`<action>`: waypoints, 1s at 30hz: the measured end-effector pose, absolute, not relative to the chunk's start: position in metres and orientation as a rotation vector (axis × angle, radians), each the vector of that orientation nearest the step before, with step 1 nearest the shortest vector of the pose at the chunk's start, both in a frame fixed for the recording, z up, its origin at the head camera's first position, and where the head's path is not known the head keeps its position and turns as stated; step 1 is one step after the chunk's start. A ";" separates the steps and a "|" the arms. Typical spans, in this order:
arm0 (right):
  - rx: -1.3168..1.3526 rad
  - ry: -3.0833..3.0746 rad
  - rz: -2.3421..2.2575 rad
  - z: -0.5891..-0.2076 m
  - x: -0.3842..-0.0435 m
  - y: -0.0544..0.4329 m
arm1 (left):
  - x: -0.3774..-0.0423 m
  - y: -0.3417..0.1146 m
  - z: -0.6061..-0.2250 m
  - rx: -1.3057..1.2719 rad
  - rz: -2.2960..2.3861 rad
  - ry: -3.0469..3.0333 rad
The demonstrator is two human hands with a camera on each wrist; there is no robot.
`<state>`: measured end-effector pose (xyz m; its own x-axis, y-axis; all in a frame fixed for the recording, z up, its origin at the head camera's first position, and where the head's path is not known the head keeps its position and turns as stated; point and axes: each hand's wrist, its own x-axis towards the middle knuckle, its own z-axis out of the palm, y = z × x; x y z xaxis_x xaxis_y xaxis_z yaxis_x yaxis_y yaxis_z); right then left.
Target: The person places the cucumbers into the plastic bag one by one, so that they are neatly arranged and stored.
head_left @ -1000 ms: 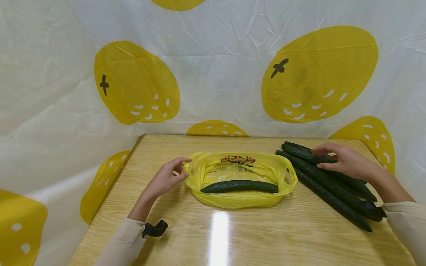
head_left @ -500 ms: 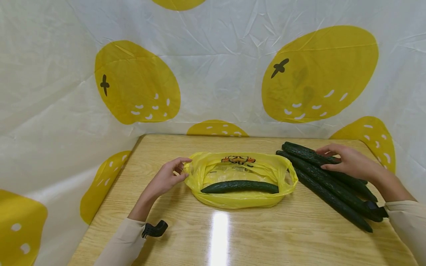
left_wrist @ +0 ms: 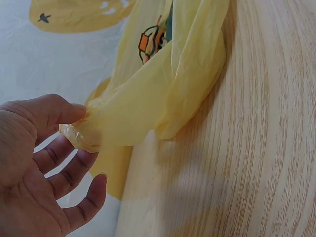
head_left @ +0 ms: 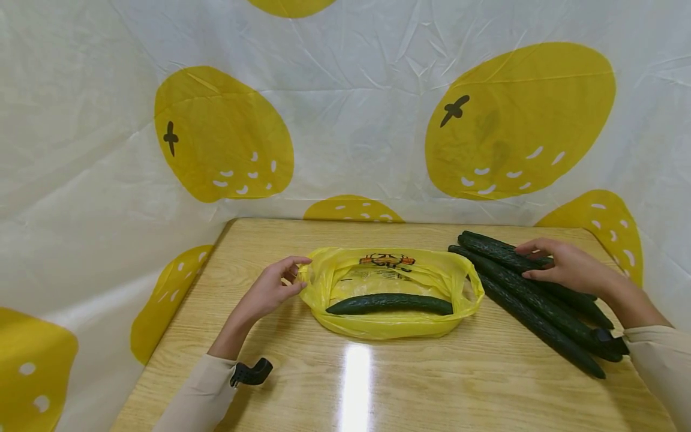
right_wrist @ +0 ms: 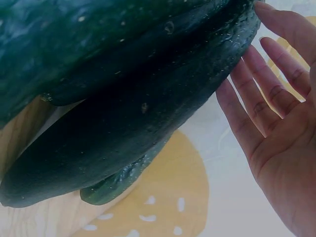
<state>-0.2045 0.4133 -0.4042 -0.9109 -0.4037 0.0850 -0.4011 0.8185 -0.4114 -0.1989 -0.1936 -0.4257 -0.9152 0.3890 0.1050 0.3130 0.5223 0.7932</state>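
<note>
A yellow plastic bag [head_left: 394,327] stands on the table with its mouth held wide, and one dark green cucumber [head_left: 388,303] lies inside. At the bag's left end my left hand [head_left: 272,287] pinches the gathered handle between thumb and fingers; the left wrist view shows the crumpled plastic handle [left_wrist: 81,138] there. To the right, my right hand [head_left: 567,264] reaches over a pile of cucumbers [head_left: 531,300]. Its thumb and fingers straddle the top cucumber [head_left: 493,246]. In the right wrist view, nearly straight fingers [right_wrist: 261,101] touch the side of a cucumber [right_wrist: 148,103].
The wooden table [head_left: 302,384] carries the bag in the middle and the pile at the right, its tips close to the bag's right handle [head_left: 472,292]. A white curtain [head_left: 356,132] with yellow fruit prints rises behind and at both sides.
My right hand has shifted slightly right along the top cucumber. My left hand and the bag stay where they were.
</note>
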 end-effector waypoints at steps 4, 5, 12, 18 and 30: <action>-0.646 2.971 -0.656 -0.405 -0.206 0.414 | -0.199 -0.194 -0.426 0.618 1.353 2.673; -0.637 2.962 -0.654 -0.405 -0.206 0.414 | -0.199 -0.194 -0.426 0.619 1.350 2.676; -0.606 2.943 -0.652 -0.408 -0.209 0.415 | -0.199 -0.193 -0.426 0.624 1.356 2.673; -0.586 2.912 -0.663 -0.411 -0.210 0.416 | -0.198 -0.193 -0.426 0.629 1.363 2.666; -0.553 2.904 -0.633 -0.412 -0.214 0.417 | -0.199 -0.194 -0.428 0.622 1.368 2.662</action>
<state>-0.2136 0.4170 -0.4123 -0.9264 -0.3747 -0.0368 -0.3253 0.8459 -0.4226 -0.1990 -0.1943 -0.4276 -0.9138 0.3916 0.1080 0.3158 0.5177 0.7951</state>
